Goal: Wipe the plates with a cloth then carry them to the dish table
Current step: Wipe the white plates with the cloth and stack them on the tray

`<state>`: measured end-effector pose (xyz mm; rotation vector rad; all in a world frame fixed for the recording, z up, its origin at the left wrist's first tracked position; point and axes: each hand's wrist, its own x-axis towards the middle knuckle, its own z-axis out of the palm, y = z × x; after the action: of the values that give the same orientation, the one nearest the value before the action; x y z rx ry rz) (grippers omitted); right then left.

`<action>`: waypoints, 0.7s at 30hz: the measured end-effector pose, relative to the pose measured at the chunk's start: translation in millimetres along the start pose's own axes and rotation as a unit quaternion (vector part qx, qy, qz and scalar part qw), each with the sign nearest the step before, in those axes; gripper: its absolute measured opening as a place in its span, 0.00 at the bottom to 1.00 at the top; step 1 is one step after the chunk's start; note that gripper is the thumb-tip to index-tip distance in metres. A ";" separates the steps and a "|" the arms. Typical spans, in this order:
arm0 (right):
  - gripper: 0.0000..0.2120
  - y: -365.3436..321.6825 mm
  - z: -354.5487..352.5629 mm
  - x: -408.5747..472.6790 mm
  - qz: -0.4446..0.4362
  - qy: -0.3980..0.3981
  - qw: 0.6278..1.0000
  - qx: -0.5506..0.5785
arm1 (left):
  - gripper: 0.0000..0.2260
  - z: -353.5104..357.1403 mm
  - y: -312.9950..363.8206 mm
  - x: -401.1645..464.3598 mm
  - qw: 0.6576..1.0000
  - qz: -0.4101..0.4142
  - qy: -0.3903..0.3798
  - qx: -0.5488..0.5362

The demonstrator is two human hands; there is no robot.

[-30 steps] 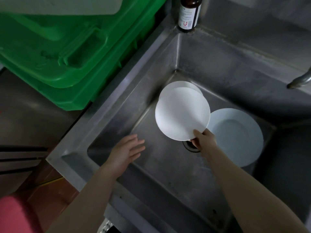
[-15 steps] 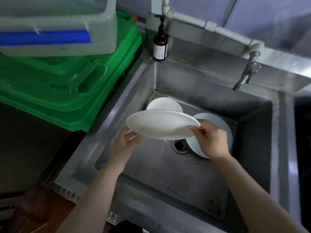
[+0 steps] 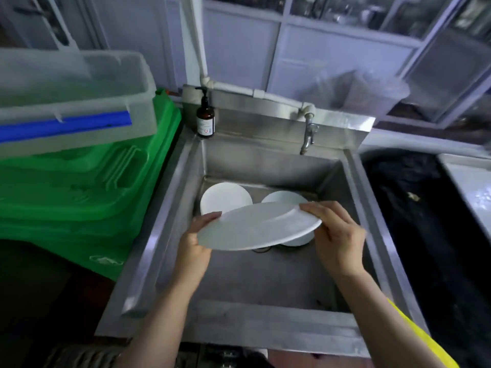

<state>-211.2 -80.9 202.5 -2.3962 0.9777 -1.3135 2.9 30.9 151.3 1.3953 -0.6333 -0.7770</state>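
I hold a white plate (image 3: 255, 227) nearly flat above the steel sink (image 3: 265, 285). My left hand (image 3: 195, 245) grips its left rim from below, thumb on top. My right hand (image 3: 337, 235) grips the right rim, fingers curled over the edge. Two more white plates lie on the sink floor: one at the back left (image 3: 225, 199), one behind the held plate (image 3: 281, 199), partly hidden. No cloth is in sight.
A tap (image 3: 308, 134) hangs over the sink's back wall. A brown pump bottle (image 3: 205, 118) stands on the back left corner. Green crates (image 3: 87, 192) with a clear bin (image 3: 71, 99) on top fill the left. A dark basin (image 3: 422, 221) lies to the right.
The plate rose from the sink in my right hand, my left hand joined at its left rim, and it now sits higher. My view lifted toward the back wall.
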 end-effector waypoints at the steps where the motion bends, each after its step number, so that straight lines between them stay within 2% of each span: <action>1: 0.14 -2.3 -7.3 -2.8 0.009 0.008 1.000 -0.002 | 0.15 5.2 2.3 -2.6 1.000 0.000 -0.008 -0.002; 5: 0.16 -7.3 -35.1 -15.3 0.036 0.030 0.998 -0.040 | 0.18 18.0 7.9 -9.6 0.997 0.026 -0.051 0.049; 7: 0.13 -10.6 -47.5 -18.7 0.064 0.031 0.995 -0.063 | 0.16 21.3 8.6 -10.6 0.994 0.039 -0.067 0.082; 10: 0.10 -5.4 -63.0 -18.1 0.208 -0.013 0.975 -0.082 | 0.12 27.1 16.5 -14.7 0.989 0.031 -0.085 0.114; 12: 0.11 5.7 -70.7 -22.1 0.295 -0.048 0.954 -0.020 | 0.05 34.2 29.6 -19.3 0.989 0.006 -0.122 0.083; 13: 0.08 10.1 -74.2 -23.7 0.333 -0.055 0.941 0.035 | 0.04 37.6 35.5 -21.1 0.987 -0.004 -0.143 0.073; 15: 0.04 15.5 -80.6 -26.8 0.382 -0.052 0.914 0.127 | 0.06 46.4 44.4 -24.1 0.981 -0.029 -0.183 0.052; 19: 0.06 22.8 -90.1 -32.9 0.432 -0.041 0.875 0.213 | 0.10 64.8 47.8 -28.5 0.951 -0.164 -0.240 -0.106; 21: 0.08 29.7 -96.5 -35.1 0.449 -0.039 0.861 0.238 | 0.11 73.7 44.7 -32.3 0.934 -0.208 -0.260 -0.128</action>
<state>-316.1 -70.0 219.5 -1.3099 1.3081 -0.9152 -70.0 11.8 204.1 1.0912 -0.6145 -1.5456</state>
